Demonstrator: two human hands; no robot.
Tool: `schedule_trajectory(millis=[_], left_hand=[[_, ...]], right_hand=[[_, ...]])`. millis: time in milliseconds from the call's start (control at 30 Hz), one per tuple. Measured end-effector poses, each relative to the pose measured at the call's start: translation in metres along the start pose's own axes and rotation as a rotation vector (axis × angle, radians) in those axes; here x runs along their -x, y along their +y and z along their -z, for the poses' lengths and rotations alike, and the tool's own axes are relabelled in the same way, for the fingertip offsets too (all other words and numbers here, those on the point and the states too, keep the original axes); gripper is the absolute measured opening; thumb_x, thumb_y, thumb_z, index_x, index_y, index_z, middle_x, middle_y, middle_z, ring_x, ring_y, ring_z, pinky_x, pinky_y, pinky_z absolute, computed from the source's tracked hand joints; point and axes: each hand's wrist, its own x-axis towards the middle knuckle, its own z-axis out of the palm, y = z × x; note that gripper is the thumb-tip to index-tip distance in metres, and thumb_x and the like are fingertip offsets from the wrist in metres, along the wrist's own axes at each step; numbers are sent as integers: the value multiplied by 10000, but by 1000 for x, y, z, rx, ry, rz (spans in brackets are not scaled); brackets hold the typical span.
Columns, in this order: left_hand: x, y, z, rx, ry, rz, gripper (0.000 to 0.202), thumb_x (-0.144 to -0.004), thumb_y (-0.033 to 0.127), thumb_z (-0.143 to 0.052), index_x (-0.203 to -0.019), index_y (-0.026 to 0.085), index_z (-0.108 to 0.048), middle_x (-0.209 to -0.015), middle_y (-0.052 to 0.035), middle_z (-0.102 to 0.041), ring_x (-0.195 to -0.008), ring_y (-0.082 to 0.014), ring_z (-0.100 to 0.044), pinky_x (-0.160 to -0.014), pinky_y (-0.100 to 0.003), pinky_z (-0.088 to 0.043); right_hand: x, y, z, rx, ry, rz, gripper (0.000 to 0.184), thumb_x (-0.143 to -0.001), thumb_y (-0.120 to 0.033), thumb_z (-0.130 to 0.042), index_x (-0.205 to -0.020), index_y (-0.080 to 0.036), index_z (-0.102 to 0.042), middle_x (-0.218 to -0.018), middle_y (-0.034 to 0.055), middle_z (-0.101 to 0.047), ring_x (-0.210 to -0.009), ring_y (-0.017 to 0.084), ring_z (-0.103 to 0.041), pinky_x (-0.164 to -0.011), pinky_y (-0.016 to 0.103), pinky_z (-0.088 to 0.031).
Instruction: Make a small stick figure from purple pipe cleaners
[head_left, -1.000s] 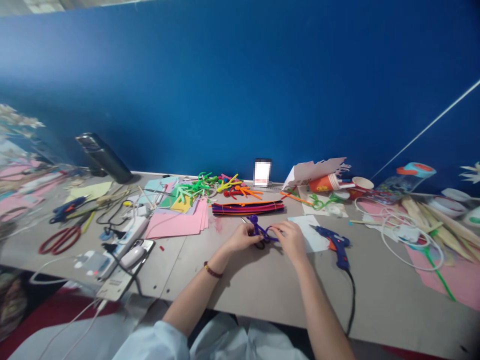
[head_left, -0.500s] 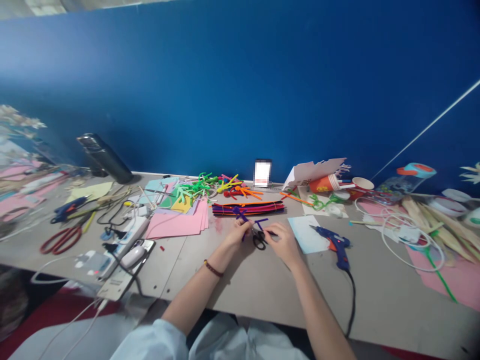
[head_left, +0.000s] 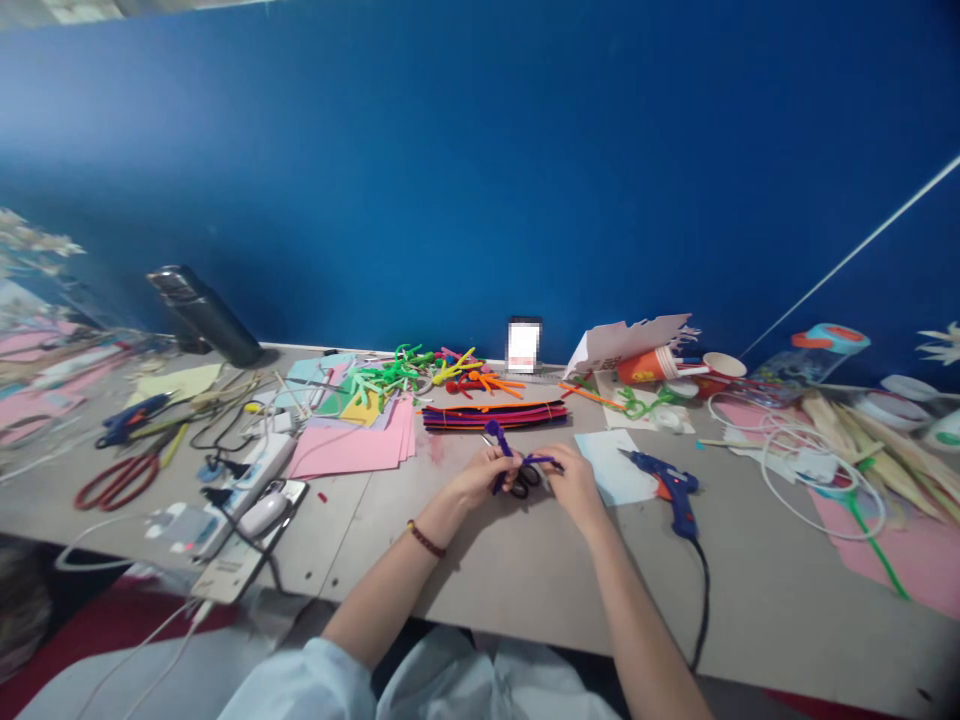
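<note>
1 purple pipe-cleaner figure [head_left: 497, 438] between left hand [head_left: 484, 477] and right hand [head_left: 575, 482]

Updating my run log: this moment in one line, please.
left hand: holding purple pipe-cleaner piece | right hand: pinching purple strip | between: black-handled scissors

Pale blue left sleeve [head_left: 304, 680]; dark reddish bracelet [head_left: 427, 541] round left wrist [head_left: 441, 518]; pale blue clothing [head_left: 450, 682] below.

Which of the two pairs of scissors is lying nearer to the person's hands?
The black-handled scissors, between the left hand and right hand; the red-handled pair lies far to the left.
</note>
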Motion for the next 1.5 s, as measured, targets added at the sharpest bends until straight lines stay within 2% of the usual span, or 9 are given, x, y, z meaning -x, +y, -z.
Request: schedule_trajectory(millis=[333,600,700,833,967,1100,1233,1367,1500], left_hand=[[0,5,3,-164,155,-61,215,-623,305,-729,-579,122,-626,-390,26,-459,-371,-56,-327,-428,-251,-215],[-3,-2,7,-142,122,-116,211,-662,332,-688,-674,128,-638,-416,40,-457,-382,-60,-372,-438,-233,-244],[-2,-2,9,-164,58,-105,176,-638,291,-694,-654,127,-633,-433,33,-482,-401,-60,-387,-443,-225,-254],[1,1,11,-339,-54,-55,177,-640,280,-689,-664,106,-661,-472,6,-538,-418,-61,-393,-442,-223,-273],[2,1,11,-485,-90,-79,199,-643,288,-691,-680,94,-673,-619,-58,-640,-540,-110,-516,-517,-229,-367],[1,-2,12,-615,12,-105,165,-641,256,-673,-679,95,-673,-645,-67,-662,-578,-134,-548,-548,-239,-394],[-3,-6,13,-651,192,-153,136,-626,236,-667,-650,102,-669,-603,-53,-648,-562,-138,-537,-533,-241,-382],[-7,-7,14,-453,324,-198,97,-637,218,-661,-638,121,-653,-550,-30,-601,-513,-110,-488,-501,-238,-338],[-9,-7,13,-175,354,-219,62,-648,213,-636,-651,154,-620,-382,57,-384,-382,-64,-304,-429,-244,-202]], right_hand=[[0,-3,-1,17,-7,30,162,-806,-163,-488,-776,-198,-643,-814,44,-655,-805,184,-611,-750,306,-467],[0,1,-1,28,-29,-4,173,-798,-157,-488,-770,-197,-654,-824,49,-668,-804,190,-613,-745,317,-469],[0,2,-1,51,-44,-2,193,-802,-161,-476,-797,-203,-665,-832,52,-673,-813,200,-607,-752,331,-464],[-1,-1,2,67,-14,15,182,-824,-207,-487,-793,-213,-667,-818,51,-672,-813,208,-592,-749,340,-455],[-2,-5,4,104,22,37,159,-833,-247,-511,-766,-219,-652,-791,45,-657,-796,213,-569,-729,347,-445],[-1,-6,4,120,33,99,148,-841,-260,-520,-766,-216,-640,-783,46,-646,-793,210,-554,-725,346,-439],[0,-12,3,114,17,145,147,-848,-270,-518,-786,-213,-639,-793,49,-639,-807,206,-548,-738,344,-437],[1,-21,3,77,6,146,148,-852,-259,-503,-801,-215,-635,-797,50,-635,-816,203,-555,-737,336,-442],[1,-25,4,60,-20,123,145,-849,-255,-500,-800,-221,-632,-799,51,-638,-821,207,-557,-743,342,-444]])
